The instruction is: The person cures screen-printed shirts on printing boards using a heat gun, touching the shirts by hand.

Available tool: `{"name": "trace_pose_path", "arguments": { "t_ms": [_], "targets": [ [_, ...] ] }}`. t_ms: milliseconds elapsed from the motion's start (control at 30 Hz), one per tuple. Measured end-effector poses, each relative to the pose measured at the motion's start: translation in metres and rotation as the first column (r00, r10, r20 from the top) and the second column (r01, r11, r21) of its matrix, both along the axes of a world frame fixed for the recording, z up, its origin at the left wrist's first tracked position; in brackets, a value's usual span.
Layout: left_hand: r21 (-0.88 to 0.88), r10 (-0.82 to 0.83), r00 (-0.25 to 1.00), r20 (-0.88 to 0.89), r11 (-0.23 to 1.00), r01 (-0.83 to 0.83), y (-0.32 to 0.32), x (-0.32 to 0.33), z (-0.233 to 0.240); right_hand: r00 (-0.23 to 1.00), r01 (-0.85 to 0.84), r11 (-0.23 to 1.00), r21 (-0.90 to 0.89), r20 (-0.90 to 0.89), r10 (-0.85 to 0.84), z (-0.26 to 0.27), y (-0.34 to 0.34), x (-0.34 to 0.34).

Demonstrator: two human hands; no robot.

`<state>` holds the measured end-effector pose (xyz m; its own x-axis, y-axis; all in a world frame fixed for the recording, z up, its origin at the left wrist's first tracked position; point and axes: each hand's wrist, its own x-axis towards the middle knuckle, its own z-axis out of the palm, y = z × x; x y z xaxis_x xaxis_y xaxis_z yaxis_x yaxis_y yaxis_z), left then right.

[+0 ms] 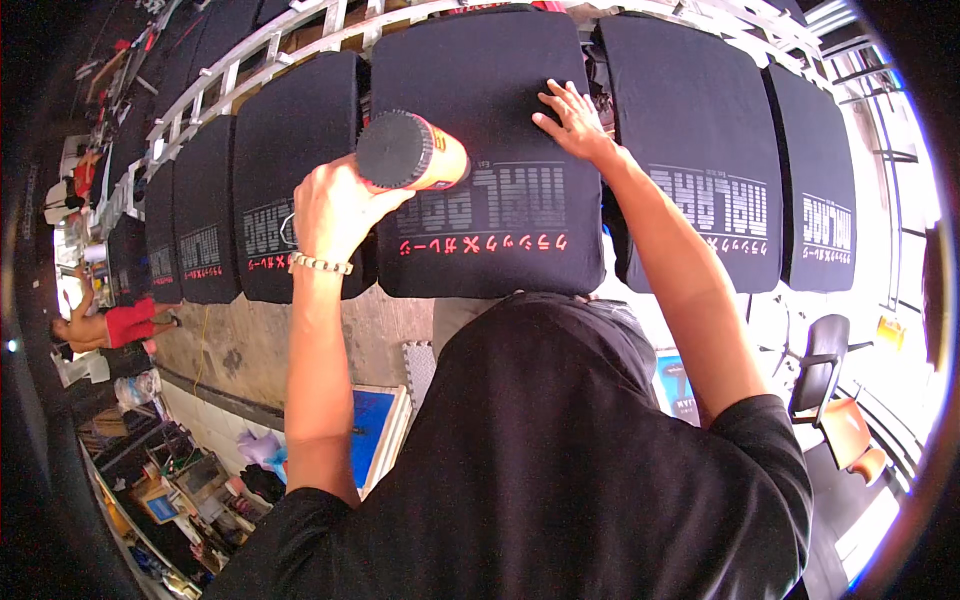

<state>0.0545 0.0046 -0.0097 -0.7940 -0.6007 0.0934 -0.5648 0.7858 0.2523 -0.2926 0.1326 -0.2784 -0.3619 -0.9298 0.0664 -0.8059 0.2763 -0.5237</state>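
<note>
In my left hand (334, 199) is an orange heat gun (439, 154) with a round black ribbed end turned up towards me. Its far end points down at a black printed T-shirt (465, 82) stretched over a flat board right before me. The shirt bears a grey block print and a line of red characters, part of the grey print lying behind the tool. My right hand (574, 120) is spread over the shirt's right side, palm down and holding nothing. Whether its palm presses the cloth is hard to tell. A beaded bracelet (321, 262) circles my left wrist.
More shirt-covered boards stand left (300, 150) and right (694, 112) in a row, beside a pale metal rail (262, 67). A blue-faced frame (373, 427) leans below my left arm. At far left is another person (112, 326); a black chair (820, 364) stands right.
</note>
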Motion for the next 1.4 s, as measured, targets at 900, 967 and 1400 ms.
{"name": "trace_pose_path", "arguments": {
  "t_ms": [900, 967, 1400],
  "targets": [
    [0.026, -0.043, 0.999, -0.015, 0.999, 0.043, 0.006, -0.015, 0.001, 0.996, -0.04, 0.999, 0.026, 0.079, 0.038, -0.001, 0.004, -0.004],
    [-0.063, 0.003, 1.0, 0.023, 0.998, -0.001, 0.006, -0.008, 0.006, 0.997, -0.029, 0.998, 0.053, 0.08, 0.024, 0.002, 0.004, -0.004],
    [0.044, -0.031, 0.999, 0.014, 0.999, 0.03, 0.013, -0.011, 0.0, 0.994, -0.047, 0.998, 0.045, 0.098, 0.042, 0.002, 0.003, -0.004]
  ]
}}
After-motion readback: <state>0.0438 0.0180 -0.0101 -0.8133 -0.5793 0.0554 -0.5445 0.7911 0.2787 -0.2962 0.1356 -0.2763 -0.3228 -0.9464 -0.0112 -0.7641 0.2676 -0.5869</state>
